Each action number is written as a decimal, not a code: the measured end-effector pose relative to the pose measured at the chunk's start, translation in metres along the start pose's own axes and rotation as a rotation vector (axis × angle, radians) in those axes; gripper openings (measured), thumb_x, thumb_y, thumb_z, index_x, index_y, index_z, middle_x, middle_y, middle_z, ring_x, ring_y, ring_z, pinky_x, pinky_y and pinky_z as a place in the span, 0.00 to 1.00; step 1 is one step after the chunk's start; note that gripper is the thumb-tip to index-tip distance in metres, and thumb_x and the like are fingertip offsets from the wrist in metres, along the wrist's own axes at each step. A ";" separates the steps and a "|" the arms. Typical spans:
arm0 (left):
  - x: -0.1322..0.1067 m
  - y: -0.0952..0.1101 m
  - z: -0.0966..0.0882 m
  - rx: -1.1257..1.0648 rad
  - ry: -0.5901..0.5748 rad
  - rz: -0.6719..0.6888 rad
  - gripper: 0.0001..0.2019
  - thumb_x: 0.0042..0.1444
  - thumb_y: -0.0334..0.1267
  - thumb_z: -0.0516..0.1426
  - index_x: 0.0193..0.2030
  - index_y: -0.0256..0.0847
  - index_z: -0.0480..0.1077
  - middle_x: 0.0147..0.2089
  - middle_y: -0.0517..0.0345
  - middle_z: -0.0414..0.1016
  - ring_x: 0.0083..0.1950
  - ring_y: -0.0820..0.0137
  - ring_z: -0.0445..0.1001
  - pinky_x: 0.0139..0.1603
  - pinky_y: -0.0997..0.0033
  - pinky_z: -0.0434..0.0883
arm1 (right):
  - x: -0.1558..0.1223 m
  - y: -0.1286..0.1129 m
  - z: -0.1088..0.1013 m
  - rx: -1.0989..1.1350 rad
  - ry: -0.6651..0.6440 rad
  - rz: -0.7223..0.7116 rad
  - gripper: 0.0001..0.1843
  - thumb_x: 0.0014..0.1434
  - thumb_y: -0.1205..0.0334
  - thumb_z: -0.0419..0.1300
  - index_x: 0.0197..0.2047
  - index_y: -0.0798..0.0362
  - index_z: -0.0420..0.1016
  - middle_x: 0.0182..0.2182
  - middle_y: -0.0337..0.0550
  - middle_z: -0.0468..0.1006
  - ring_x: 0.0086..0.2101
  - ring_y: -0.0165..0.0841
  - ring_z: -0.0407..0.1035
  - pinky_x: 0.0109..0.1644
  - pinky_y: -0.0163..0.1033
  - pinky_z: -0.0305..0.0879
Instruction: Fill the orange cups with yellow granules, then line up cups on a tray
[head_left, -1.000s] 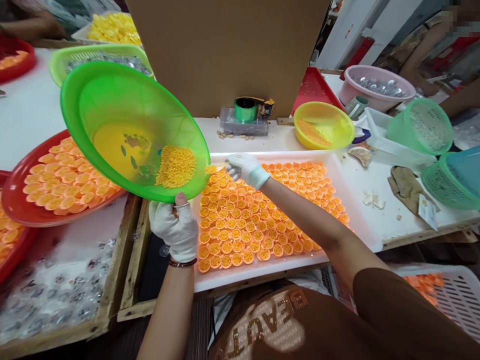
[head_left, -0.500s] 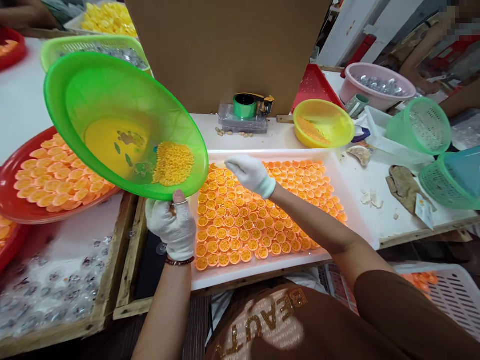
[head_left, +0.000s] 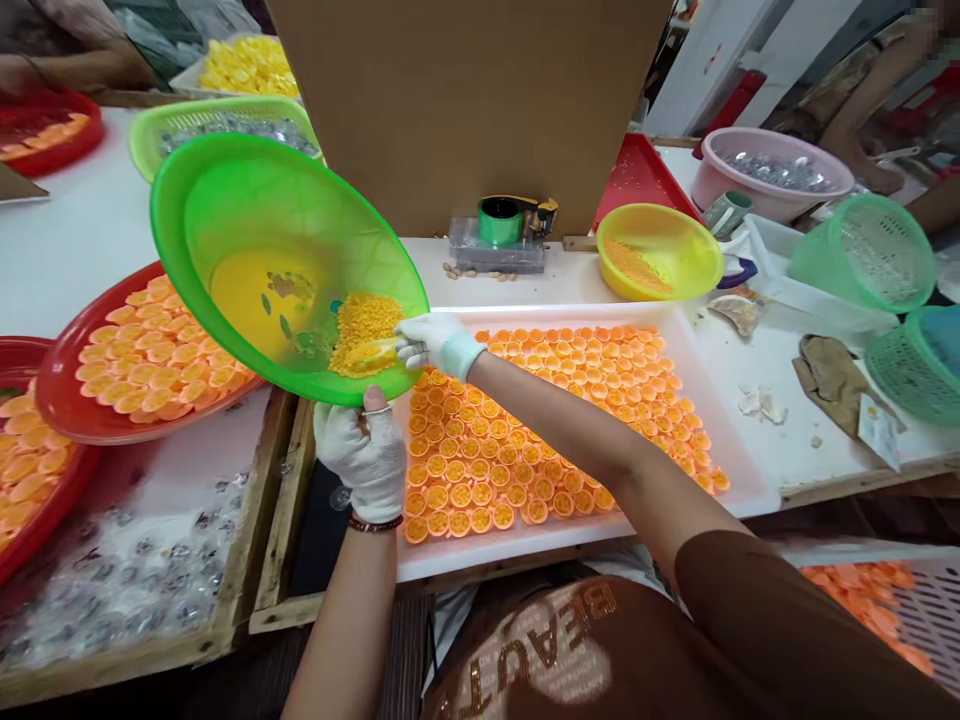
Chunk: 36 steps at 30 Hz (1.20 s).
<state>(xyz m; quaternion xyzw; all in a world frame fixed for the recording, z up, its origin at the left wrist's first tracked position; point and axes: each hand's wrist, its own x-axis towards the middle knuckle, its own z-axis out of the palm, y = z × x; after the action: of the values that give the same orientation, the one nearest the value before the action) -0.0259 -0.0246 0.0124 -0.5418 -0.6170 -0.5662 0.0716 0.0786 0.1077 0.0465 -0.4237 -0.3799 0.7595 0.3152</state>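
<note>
My left hand, in a white glove, is closed on the lower rim of a tilted green basin, thumb over the edge. Small yellow beads are heaped at the basin's low right side. My gloved right hand reaches over that rim, its fingers closed on a small pale scoop that lies among the beads. Below is a white tray with rows of small orange cups. Many cups at the left and front hold yellow beads; those toward the back right look less filled.
Red basins of orange pieces stand at left. A yellow bowl, green baskets and a pink basin are at right. Behind the tray are a tape dispenser and a cardboard panel. Other people's arms show at the far sides.
My right hand has moved left from above the tray into the basin, bringing the scoop into the beads. My left hand still holds the tilted basin. The whole view has shifted slightly.
</note>
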 end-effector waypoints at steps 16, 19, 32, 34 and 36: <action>0.003 -0.002 0.001 -0.001 -0.018 0.006 0.17 0.65 0.43 0.56 0.25 0.44 0.61 0.27 0.53 0.66 0.36 0.62 0.67 0.40 0.60 0.63 | -0.076 0.007 -0.134 -0.690 0.380 -0.325 0.08 0.69 0.63 0.54 0.37 0.53 0.71 0.29 0.40 0.73 0.26 0.29 0.69 0.30 0.36 0.67; 0.002 -0.002 0.001 -0.008 -0.029 0.000 0.15 0.66 0.43 0.55 0.27 0.44 0.63 0.29 0.52 0.68 0.38 0.61 0.69 0.43 0.60 0.65 | -0.080 0.009 -0.132 -1.095 0.210 -0.547 0.09 0.68 0.63 0.55 0.34 0.51 0.70 0.30 0.41 0.73 0.33 0.32 0.68 0.41 0.39 0.67; 0.001 0.006 -0.002 -0.023 -0.039 0.024 0.14 0.67 0.43 0.54 0.30 0.41 0.69 0.32 0.49 0.74 0.40 0.61 0.72 0.44 0.61 0.68 | -0.010 -0.011 -0.005 -0.700 0.172 -0.319 0.11 0.68 0.68 0.55 0.31 0.53 0.69 0.26 0.40 0.73 0.28 0.30 0.70 0.34 0.35 0.68; 0.001 0.006 -0.002 -0.017 -0.031 0.018 0.14 0.67 0.43 0.54 0.32 0.41 0.70 0.33 0.49 0.74 0.40 0.62 0.72 0.44 0.61 0.68 | -0.001 -0.005 0.005 -0.411 0.099 -0.113 0.13 0.69 0.70 0.53 0.31 0.52 0.65 0.22 0.37 0.70 0.23 0.27 0.66 0.27 0.32 0.66; 0.001 0.006 -0.002 0.003 -0.023 0.003 0.15 0.67 0.44 0.54 0.30 0.41 0.69 0.32 0.50 0.73 0.38 0.62 0.71 0.43 0.61 0.67 | 0.001 -0.002 0.007 -0.157 0.046 0.008 0.15 0.71 0.71 0.52 0.30 0.52 0.63 0.21 0.34 0.67 0.20 0.24 0.62 0.24 0.29 0.63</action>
<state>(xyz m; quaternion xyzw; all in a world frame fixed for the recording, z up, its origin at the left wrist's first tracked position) -0.0230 -0.0274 0.0175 -0.5491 -0.6179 -0.5589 0.0659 0.0725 0.1071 0.0501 -0.4660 -0.4292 0.7186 0.2868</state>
